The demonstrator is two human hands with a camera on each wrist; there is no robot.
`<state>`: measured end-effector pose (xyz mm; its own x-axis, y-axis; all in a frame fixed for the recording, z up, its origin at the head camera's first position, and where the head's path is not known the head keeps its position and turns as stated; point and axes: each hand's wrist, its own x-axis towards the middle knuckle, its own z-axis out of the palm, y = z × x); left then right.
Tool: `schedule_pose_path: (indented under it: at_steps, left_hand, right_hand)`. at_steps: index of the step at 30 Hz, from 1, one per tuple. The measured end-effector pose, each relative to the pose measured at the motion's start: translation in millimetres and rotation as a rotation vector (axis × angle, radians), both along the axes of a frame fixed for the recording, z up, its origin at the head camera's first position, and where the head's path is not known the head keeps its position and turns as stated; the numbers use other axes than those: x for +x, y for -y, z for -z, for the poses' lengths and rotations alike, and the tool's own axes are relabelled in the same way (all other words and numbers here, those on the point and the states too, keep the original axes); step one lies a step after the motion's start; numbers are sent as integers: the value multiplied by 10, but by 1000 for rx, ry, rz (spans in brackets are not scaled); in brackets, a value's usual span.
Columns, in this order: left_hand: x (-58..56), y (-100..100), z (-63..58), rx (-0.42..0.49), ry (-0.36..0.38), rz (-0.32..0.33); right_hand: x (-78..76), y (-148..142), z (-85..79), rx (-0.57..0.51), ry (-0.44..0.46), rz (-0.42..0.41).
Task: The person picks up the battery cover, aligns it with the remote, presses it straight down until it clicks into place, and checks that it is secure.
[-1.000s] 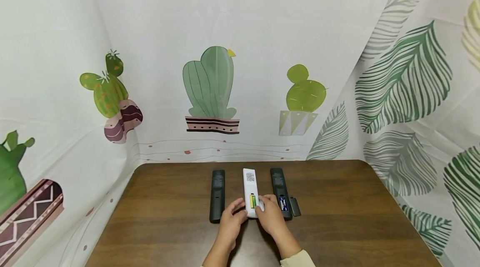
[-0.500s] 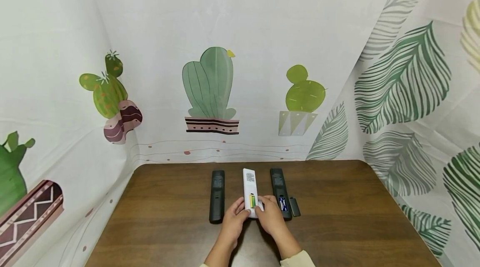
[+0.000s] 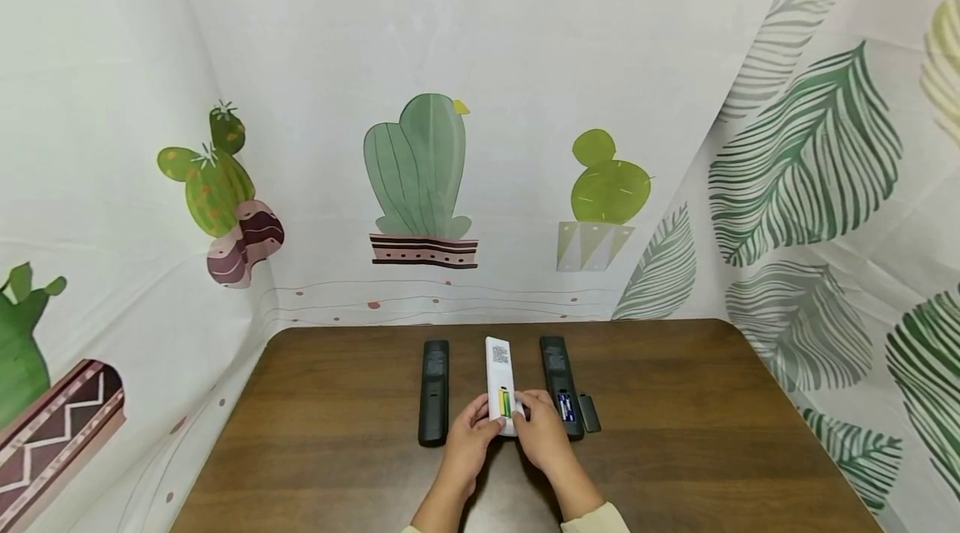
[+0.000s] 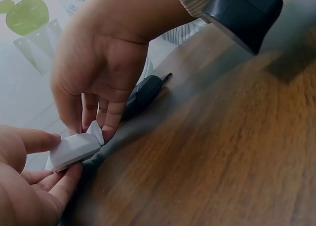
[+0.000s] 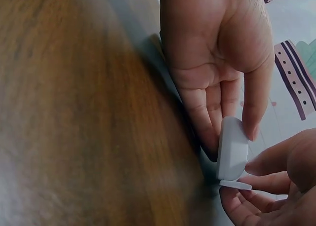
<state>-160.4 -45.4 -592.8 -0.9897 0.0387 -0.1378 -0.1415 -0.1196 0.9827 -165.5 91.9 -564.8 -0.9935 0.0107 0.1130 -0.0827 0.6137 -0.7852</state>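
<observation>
A white remote control [image 3: 498, 362] lies back side up between both hands, its battery bay uncovered and showing yellow-green batteries [image 3: 505, 401]. My left hand [image 3: 467, 448] grips the near end, thumb on top and fingers along the left side and beneath. From the right, my right hand [image 3: 543, 437] has its thumb at the remote's edge. Its fingers hold a small white battery cover [image 5: 235, 185] against the remote's side. In the left wrist view this cover [image 4: 95, 131] stands tilted beside the near end.
A black remote [image 3: 434, 391] lies to the left, its back closed. Another black remote [image 3: 556, 358] lies right of the white one, blue batteries [image 3: 566, 406] exposed, with a black battery cover [image 3: 589, 413] beside it. Printed cloth [image 3: 510, 42] hangs behind the wooden table [image 3: 330, 416].
My left thumb has slid slightly right over the near end of the white remote, and the left hand has closed in on it. My right hand has barely moved.
</observation>
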Motion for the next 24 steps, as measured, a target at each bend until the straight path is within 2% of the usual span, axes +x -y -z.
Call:
schedule_pose_path:
  at_steps: [11,18,24]
  left_hand:
    - [10,42,14,20,-12,-24]
    - [3,71,-18,99,11,-7]
    - [6,102,-51,151,35,21]
  right_hand:
    - [0,5,21,-54,-37,45]
    - [-29,-44,24,-191,6,53]
    - [-43,-80,10,-263,5,50]
